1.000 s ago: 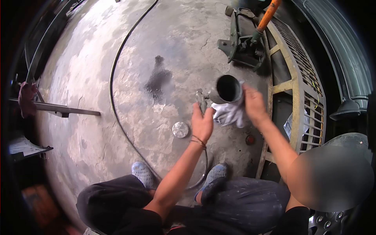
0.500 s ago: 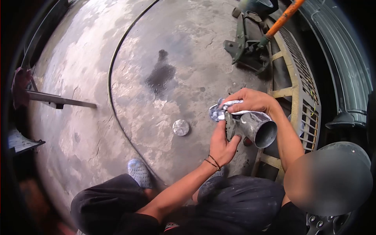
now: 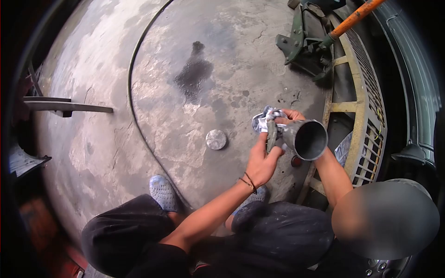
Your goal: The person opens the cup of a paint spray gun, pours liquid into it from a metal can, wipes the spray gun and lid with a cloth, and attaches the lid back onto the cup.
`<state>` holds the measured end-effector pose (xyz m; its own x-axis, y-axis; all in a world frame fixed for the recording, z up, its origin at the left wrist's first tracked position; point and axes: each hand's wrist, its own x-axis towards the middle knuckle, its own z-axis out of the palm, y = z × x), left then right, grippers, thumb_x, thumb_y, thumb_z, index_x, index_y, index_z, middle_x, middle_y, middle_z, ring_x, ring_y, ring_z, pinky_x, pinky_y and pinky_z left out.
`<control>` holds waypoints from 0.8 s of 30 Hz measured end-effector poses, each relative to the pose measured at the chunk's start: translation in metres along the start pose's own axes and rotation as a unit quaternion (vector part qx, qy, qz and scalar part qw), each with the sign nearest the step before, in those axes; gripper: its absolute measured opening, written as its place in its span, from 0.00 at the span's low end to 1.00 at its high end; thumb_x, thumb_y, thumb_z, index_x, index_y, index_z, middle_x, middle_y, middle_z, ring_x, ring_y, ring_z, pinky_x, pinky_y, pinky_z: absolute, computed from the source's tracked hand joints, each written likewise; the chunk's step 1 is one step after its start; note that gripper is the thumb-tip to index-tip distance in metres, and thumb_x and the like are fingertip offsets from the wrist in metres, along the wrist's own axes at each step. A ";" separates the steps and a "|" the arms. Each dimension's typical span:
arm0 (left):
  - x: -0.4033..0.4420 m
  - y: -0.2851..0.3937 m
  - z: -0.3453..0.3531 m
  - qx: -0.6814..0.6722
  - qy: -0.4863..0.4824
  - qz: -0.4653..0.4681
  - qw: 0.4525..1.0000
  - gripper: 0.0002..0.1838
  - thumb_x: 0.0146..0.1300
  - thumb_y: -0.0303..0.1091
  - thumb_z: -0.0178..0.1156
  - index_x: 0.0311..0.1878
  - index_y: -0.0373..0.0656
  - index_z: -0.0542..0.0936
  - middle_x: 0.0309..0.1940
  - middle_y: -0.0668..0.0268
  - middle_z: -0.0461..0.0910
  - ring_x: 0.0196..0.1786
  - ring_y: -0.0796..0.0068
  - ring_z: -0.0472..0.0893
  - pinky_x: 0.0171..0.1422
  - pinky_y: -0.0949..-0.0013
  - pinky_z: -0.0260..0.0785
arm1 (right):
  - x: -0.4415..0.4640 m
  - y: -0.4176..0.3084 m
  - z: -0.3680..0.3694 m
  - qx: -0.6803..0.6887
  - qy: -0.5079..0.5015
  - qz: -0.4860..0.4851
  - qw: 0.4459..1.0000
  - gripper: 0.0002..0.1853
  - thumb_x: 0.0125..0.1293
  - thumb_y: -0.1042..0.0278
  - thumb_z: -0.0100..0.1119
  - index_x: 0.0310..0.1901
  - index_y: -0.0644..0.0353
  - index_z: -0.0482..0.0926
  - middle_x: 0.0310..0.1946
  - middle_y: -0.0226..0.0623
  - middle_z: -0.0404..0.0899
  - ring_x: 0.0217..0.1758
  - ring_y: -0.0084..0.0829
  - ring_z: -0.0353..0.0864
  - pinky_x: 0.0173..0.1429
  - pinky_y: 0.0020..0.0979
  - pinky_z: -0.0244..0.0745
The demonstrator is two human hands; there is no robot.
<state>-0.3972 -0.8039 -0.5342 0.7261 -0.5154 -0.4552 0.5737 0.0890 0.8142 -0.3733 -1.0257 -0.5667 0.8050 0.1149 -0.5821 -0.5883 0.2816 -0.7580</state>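
My left hand [image 3: 262, 162] is closed around the body of a grey spray gun [image 3: 272, 135]. The wide metal cup [image 3: 311, 140] on the gun is tilted so its open, dark mouth faces me. Behind the cup, my right hand [image 3: 291, 116] presses a crumpled white and blue cloth [image 3: 265, 119] against the far end of the gun. Part of that hand is hidden by the cup. On the floor left of my hands lies a round, pale, stained metal disc [image 3: 216, 139], like a lid.
A black hose [image 3: 131, 88] curves across the stained concrete floor to my shoe [image 3: 163, 193]. Ahead right stand a green jack [image 3: 303, 44] with an orange handle [image 3: 354, 19] and a yellowish metal grille frame [image 3: 345, 107]. A metal bar [image 3: 85, 107] juts in from the left.
The spray gun has turned so its cup mouth faces me more directly and sits higher. My right hand has moved from on top of the cloth to behind the cup.
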 end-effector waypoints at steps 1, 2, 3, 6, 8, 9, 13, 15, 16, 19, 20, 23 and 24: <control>0.004 -0.007 0.000 0.010 0.000 0.010 1.000 0.24 0.70 0.30 0.59 0.68 0.34 0.76 0.44 0.63 0.84 0.48 0.74 0.82 0.59 0.67 0.76 | 0.000 -0.008 -0.002 -0.054 0.027 0.024 0.998 0.15 0.73 0.66 0.76 0.58 0.60 0.88 0.45 0.31 0.92 0.44 0.21 0.90 0.52 0.27 0.85; 0.011 -0.019 -0.001 0.020 0.001 0.021 1.000 0.24 0.70 0.30 0.59 0.68 0.33 0.75 0.43 0.64 0.84 0.47 0.74 0.82 0.59 0.67 0.76 | 0.000 -0.014 -0.002 -0.092 0.043 0.014 0.995 0.15 0.73 0.65 0.76 0.57 0.61 0.89 0.44 0.31 0.92 0.43 0.21 0.90 0.50 0.27 0.85; 0.016 -0.020 -0.001 0.029 0.004 0.031 0.999 0.24 0.70 0.30 0.59 0.68 0.33 0.75 0.43 0.64 0.85 0.47 0.74 0.83 0.60 0.67 0.75 | 0.000 -0.018 -0.003 -0.130 0.057 0.004 0.990 0.14 0.74 0.63 0.76 0.55 0.61 0.89 0.43 0.31 0.92 0.41 0.21 0.90 0.48 0.27 0.85; 0.018 -0.027 0.003 0.035 0.005 0.046 0.998 0.23 0.70 0.31 0.58 0.67 0.33 0.76 0.44 0.62 0.85 0.50 0.74 0.83 0.61 0.67 0.76 | 0.002 -0.023 -0.024 -0.024 0.067 0.000 0.997 0.16 0.76 0.59 0.73 0.54 0.63 0.89 0.41 0.32 0.92 0.41 0.22 0.90 0.48 0.27 0.86; 0.023 -0.026 0.007 0.032 0.021 0.060 0.997 0.23 0.71 0.33 0.59 0.65 0.33 0.76 0.45 0.62 0.85 0.51 0.74 0.83 0.59 0.67 0.75 | -0.006 -0.036 -0.044 0.068 0.098 -0.008 0.993 0.19 0.82 0.55 0.65 0.57 0.66 0.87 0.43 0.35 0.92 0.43 0.24 0.92 0.50 0.28 0.87; 0.022 -0.019 0.005 0.029 0.033 0.058 0.997 0.22 0.71 0.34 0.59 0.64 0.34 0.77 0.46 0.62 0.85 0.51 0.74 0.82 0.58 0.67 0.75 | -0.017 -0.053 -0.049 0.090 0.093 -0.009 0.992 0.21 0.83 0.55 0.63 0.61 0.67 0.84 0.44 0.36 0.92 0.44 0.26 0.92 0.51 0.29 0.88; 0.038 -0.018 -0.006 0.058 0.061 0.054 0.995 0.20 0.72 0.38 0.59 0.61 0.35 0.78 0.46 0.64 0.84 0.49 0.76 0.80 0.53 0.70 0.73 | -0.044 -0.078 -0.072 0.072 0.099 -0.077 0.989 0.20 0.83 0.57 0.62 0.64 0.64 0.82 0.43 0.31 0.88 0.41 0.23 0.88 0.47 0.25 0.86; 0.042 -0.019 -0.012 0.068 0.098 0.026 0.993 0.17 0.72 0.36 0.61 0.58 0.37 0.79 0.45 0.65 0.83 0.46 0.78 0.79 0.49 0.71 0.71 | -0.052 -0.078 -0.081 0.024 0.156 -0.124 0.980 0.17 0.83 0.59 0.62 0.62 0.62 0.83 0.42 0.28 0.86 0.40 0.21 0.86 0.45 0.22 0.83; 0.047 -0.021 -0.013 0.082 0.117 0.031 0.989 0.17 0.72 0.35 0.61 0.58 0.37 0.79 0.44 0.66 0.83 0.45 0.78 0.78 0.49 0.71 0.71 | -0.066 -0.092 -0.051 -0.038 0.204 -0.115 0.972 0.15 0.81 0.60 0.66 0.62 0.58 0.83 0.42 0.25 0.83 0.41 0.21 0.83 0.47 0.24 0.80; 0.062 -0.019 -0.015 0.089 0.170 0.076 0.978 0.17 0.69 0.35 0.66 0.55 0.34 0.78 0.38 0.65 0.83 0.40 0.77 0.76 0.46 0.68 0.71 | -0.082 -0.116 -0.006 -0.138 0.235 -0.173 0.947 0.15 0.74 0.63 0.72 0.57 0.56 0.85 0.43 0.30 0.84 0.43 0.28 0.86 0.53 0.28 0.79; 0.063 -0.013 -0.017 0.122 0.182 0.063 0.974 0.18 0.68 0.36 0.66 0.55 0.34 0.78 0.38 0.64 0.83 0.40 0.77 0.76 0.46 0.68 0.71 | -0.086 -0.126 0.010 -0.278 0.225 -0.234 0.904 0.14 0.72 0.64 0.72 0.56 0.56 0.86 0.43 0.31 0.85 0.44 0.31 0.86 0.54 0.31 0.79; 0.063 -0.005 -0.015 0.191 0.216 0.075 0.955 0.21 0.66 0.36 0.69 0.55 0.33 0.77 0.39 0.61 0.82 0.41 0.73 0.77 0.49 0.67 0.72 | -0.085 -0.139 0.052 -0.586 0.198 -0.324 0.716 0.11 0.67 0.65 0.71 0.49 0.55 0.89 0.40 0.35 0.87 0.48 0.38 0.88 0.58 0.36 0.77; 0.063 -0.004 -0.012 0.208 0.229 0.088 0.947 0.22 0.65 0.36 0.70 0.55 0.32 0.77 0.40 0.60 0.82 0.42 0.72 0.78 0.49 0.66 0.73 | -0.077 -0.132 0.060 -0.636 0.200 -0.308 0.679 0.10 0.65 0.66 0.71 0.46 0.55 0.90 0.38 0.36 0.88 0.49 0.39 0.88 0.59 0.36 0.76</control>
<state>-0.3496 -0.8262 -0.5705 0.9397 -0.0920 -0.3295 0.2981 -0.2526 0.9205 -0.3526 -1.0147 -0.4039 0.9927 0.0084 0.1207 0.0548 -0.9207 -0.3865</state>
